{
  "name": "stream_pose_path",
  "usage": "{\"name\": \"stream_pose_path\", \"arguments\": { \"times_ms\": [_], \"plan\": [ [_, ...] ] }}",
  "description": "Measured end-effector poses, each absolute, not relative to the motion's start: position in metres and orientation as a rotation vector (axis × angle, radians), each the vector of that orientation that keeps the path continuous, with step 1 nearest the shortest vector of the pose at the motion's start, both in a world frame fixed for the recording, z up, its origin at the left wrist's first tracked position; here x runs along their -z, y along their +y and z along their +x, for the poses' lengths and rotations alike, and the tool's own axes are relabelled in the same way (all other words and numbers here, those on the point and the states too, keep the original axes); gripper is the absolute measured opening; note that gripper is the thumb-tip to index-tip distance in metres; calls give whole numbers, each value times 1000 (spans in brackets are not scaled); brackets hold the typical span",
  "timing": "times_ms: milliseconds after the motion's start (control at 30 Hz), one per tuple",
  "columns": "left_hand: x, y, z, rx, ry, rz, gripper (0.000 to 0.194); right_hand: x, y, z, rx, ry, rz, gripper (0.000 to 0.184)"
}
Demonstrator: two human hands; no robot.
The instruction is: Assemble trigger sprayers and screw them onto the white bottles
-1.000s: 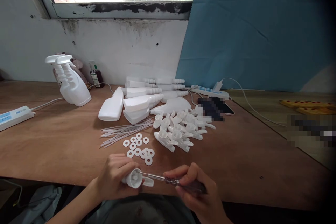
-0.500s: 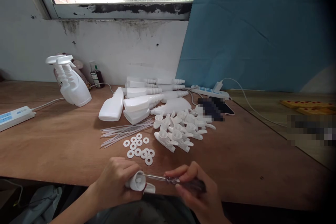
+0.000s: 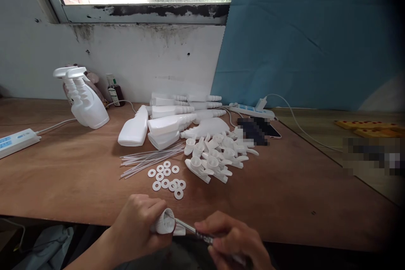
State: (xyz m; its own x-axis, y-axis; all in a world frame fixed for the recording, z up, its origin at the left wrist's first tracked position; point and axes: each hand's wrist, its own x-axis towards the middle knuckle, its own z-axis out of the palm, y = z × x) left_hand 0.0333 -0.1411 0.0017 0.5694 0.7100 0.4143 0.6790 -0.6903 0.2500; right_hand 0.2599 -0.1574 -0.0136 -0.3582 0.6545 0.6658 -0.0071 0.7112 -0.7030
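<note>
My left hand is closed around a white spray trigger head at the table's front edge, its round collar facing right. In my right hand is a screwdriver with a metal shaft. Its tip reaches inside the collar, where the end is hidden. Part of the trigger head shows below my left fingers. Beyond my hands lie several white ring washers, a bundle of thin white tubes and a pile of white trigger heads.
White spray bottles lie behind the parts, and two with trigger heads stand at left. A dark small bottle is by the wall. Power strips lie left and back right, near a phone.
My right hand has moved down and slightly nearer, tilting the screwdriver so that its handle end is lower. The trigger head in my left hand has shifted slightly down.
</note>
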Motion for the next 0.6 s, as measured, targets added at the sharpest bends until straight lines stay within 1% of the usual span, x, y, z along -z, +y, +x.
{"name": "stream_pose_path", "arguments": {
  "times_ms": [133, 233, 400, 500, 600],
  "plan": [
    [0, -140, 34, -692, 1163, 2528, 22, 7, -152, 264, -1224, -1503, -701, 13],
    [1, -137, 34, -648, 1119, 2329, 24, 8, -148, 264, -1463, -1327, -713, 13],
    [-2, -133, 34, -621, 1061, 2108, 26, 14, -143, 263, -1599, -1170, -682, 16],
    [-3, -134, 34, -562, 977, 1949, 23, 14, -143, 262, -1655, -1114, -658, 17],
    [-2, -134, 34, -522, 986, 1925, 24, 13, -146, 261, -1573, -1213, -652, 13]
  ]
}}
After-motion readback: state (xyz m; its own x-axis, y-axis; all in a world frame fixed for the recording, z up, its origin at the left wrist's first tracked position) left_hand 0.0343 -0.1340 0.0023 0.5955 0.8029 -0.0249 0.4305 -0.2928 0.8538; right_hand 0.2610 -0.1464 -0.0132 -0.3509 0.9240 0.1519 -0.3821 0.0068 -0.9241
